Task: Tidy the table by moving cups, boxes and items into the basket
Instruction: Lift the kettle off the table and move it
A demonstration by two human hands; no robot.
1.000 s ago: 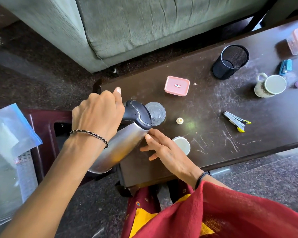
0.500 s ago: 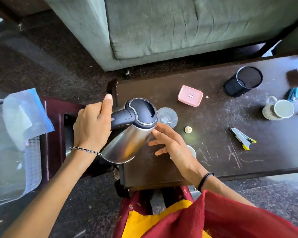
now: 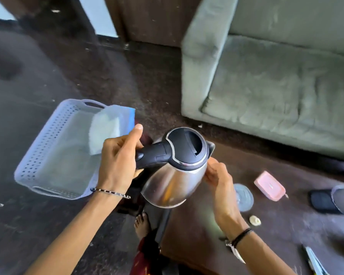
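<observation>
A steel kettle [image 3: 171,183] with a black lid and handle hangs in the air over the table's left end. My left hand [image 3: 117,159] grips its black handle. My right hand [image 3: 218,179] presses flat against the kettle's right side, steadying it. To the left stands the pale lilac perforated basket [image 3: 38,155], holding a clear plastic bag with a blue strip [image 3: 111,124]. On the dark table [image 3: 207,245] lie a clear round lid [image 3: 244,197], a pink lidded box [image 3: 269,185], a small cream cap [image 3: 255,220] and a black mesh cup [image 3: 333,201] seen on its side.
A green sofa [image 3: 276,76] fills the right background. Dark carpet covers the floor between sofa and basket. A stapler-like tool [image 3: 314,261] lies at the table's lower right. My bare foot [image 3: 142,223] shows below the kettle beside the table's end.
The kettle has been lifted off the table and carried left toward the basket, now upright rather than tilted. The view has swung left, bringing the whole basket into sight.
</observation>
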